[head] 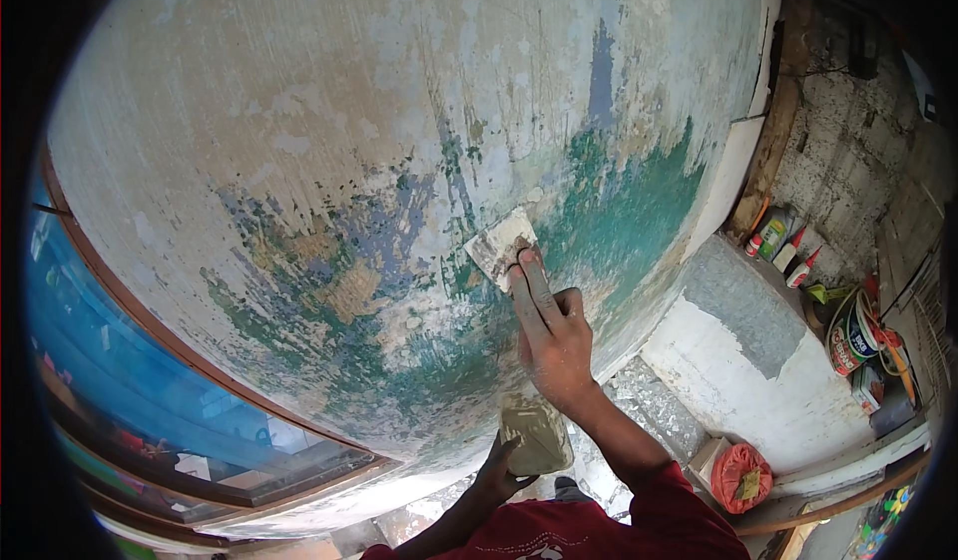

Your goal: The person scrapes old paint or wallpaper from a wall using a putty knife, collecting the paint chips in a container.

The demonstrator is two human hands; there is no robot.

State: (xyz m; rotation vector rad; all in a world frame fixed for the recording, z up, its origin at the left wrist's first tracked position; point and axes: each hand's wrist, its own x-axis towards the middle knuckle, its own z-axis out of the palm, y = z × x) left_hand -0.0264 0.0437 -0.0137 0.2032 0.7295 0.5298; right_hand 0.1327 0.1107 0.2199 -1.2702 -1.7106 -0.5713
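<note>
My right hand [550,335] grips a putty knife [503,249] with a wide, flat blade smeared with pale filler, two fingers stretched along it. Its blade lies against a wall [299,111] of worn whitish paint with green and bluish-purple patches. Small pale dabs show on the wall by the blade. Lower down, my left hand [498,470] holds a rectangular container [535,436] coated with greyish-green residue, in front of my body. Its contents cannot be made out clearly.
On the left is a brown-framed window [150,298] with blue behind it. A ledge [748,313] at the right carries several bottles [786,253] and a printed paint bucket [853,335]. A red plastic bag [741,478] sits at the lower right. Flakes litter the floor [647,403].
</note>
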